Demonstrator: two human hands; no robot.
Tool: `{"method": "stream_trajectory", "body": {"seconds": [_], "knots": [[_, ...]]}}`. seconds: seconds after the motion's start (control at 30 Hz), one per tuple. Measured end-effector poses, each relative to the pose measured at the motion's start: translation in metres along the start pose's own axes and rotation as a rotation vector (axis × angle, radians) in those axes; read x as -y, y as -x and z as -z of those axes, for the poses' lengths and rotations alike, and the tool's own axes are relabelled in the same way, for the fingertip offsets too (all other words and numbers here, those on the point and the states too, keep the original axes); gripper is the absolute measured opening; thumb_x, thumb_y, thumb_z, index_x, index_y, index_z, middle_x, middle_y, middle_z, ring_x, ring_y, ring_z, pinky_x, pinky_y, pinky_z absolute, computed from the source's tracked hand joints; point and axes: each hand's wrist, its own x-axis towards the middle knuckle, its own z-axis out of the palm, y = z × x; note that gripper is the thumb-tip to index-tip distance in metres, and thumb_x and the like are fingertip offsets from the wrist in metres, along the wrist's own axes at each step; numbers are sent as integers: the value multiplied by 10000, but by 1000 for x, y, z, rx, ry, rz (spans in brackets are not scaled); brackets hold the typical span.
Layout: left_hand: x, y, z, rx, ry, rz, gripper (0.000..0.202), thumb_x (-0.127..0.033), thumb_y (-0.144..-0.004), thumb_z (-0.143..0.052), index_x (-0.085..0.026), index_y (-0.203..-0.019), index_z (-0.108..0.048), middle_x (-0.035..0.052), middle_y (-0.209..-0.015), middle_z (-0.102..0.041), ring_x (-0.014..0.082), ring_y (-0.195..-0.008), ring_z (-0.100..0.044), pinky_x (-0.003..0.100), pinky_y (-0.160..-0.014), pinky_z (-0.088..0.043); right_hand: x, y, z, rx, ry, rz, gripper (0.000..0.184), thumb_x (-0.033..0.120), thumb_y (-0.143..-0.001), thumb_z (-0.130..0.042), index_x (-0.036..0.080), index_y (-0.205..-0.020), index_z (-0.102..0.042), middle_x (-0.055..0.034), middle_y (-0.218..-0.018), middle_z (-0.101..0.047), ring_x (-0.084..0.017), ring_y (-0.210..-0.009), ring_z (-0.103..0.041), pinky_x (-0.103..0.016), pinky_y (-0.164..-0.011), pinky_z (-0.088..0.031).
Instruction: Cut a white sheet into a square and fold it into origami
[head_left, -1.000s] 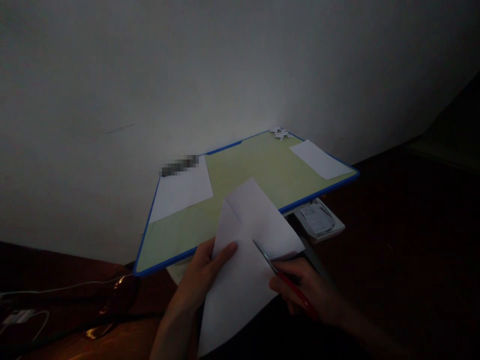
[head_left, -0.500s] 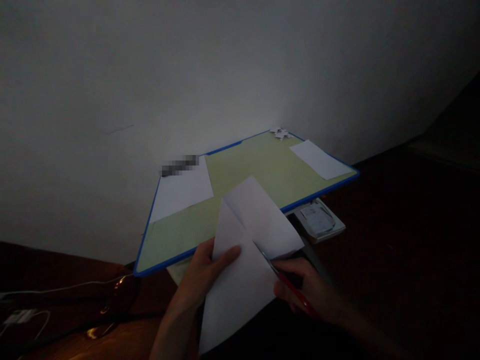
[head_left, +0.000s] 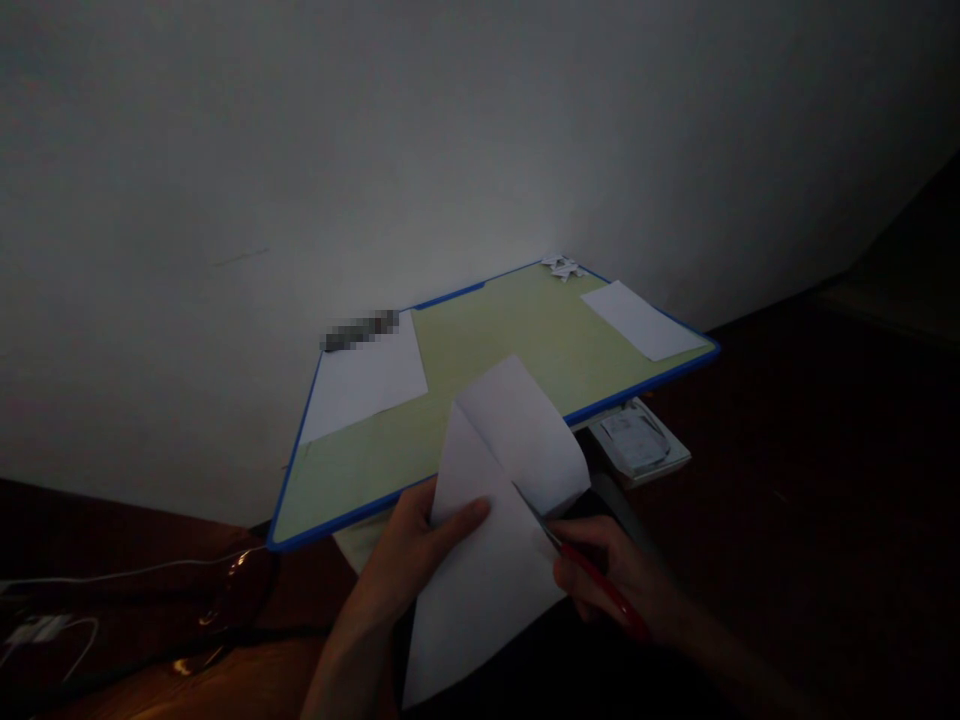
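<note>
Left hand: the left hand [head_left: 409,560] pinches the folded white paper sheet [head_left: 491,520], thumb on top, lower centre of the frame.
Right hand: the right hand [head_left: 626,580] is closed around the red-handled scissors [head_left: 581,565], blades biting the sheet's right edge.
Behind: a green blue-rimmed table [head_left: 360,470].

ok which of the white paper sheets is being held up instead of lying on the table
The folded sheet nearest the camera: the left hand grips it and red scissors cut into it. The other two lie flat.
</note>
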Motion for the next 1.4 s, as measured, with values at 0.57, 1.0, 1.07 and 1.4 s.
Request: {"method": "stream_trajectory", "body": {"seconds": [0.57,1.0,1.07,1.4], "knots": [[3,-1,1,59,60,15,470,-544,-769,-838,-149,-1018,-786,127,-880,-818,282,-725,-737,339,-610,-564,5,1,3,35,31,-2,410,552,-935,-726,145,-903,-692,24,-705,-589,-94,-575,-571,-198,-518,-444],[0,-1,0,38,-7,2,410,-499,-779,-847,-153,-992,-797,130,-921,-835,288,-747,-755,344,-633,-574,6,-1,1,46,57,-4,377,523,-942,-729,150,-993,-724,-6,-825,-642,-103,-627,-588,-218,-566,-483],[0,-2,0,34,-32,-22,394,-498,-791,-837,-154,-980,-801,130,-928,-835,287,-754,-753,344,-641,-572,6,-1,0,35,59,6,382,530,-936,-735,151,-985,-728,-5,-818,-636,-104,-633,-584,-215,-567,-479],[3,-1,-1,35,-48,-29,392,-497,-794,-839,-164,-998,-805,121,-916,-835,288,-759,-755,342,-643,-576,8,-2,-1,33,43,-15,442,588,-928,-715,154,-1008,-730,-29,-882,-663,-108,-642,-589,-220,-576,-523]]}}
